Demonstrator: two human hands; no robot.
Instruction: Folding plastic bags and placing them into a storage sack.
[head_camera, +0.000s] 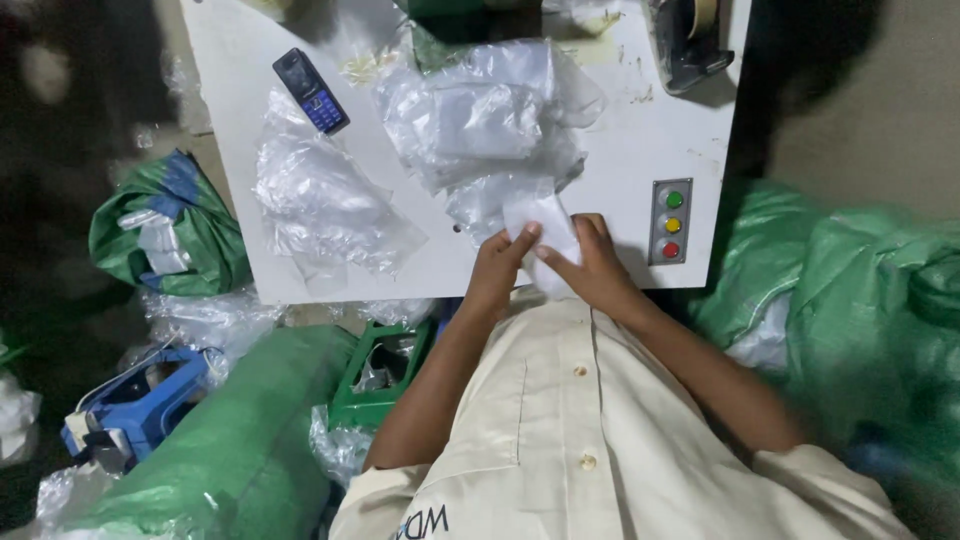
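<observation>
Both my hands meet at the near edge of a white table (640, 140). My left hand (495, 272) and my right hand (592, 268) pinch a small clear plastic bag with something white inside (545, 225) between them. Just beyond it lies a heap of crumpled clear plastic bags (490, 120). A second, flatter clear bag (320, 205) rests on the table's left part.
A dark mobile phone (312, 90) lies at the table's far left. A grey panel with green, yellow and red buttons (671, 222) sits near the right edge, a tape dispenser (690, 40) behind it. Green woven sacks (850, 290) flank the table; a green crate (380, 375) and blue device (130, 415) stand below.
</observation>
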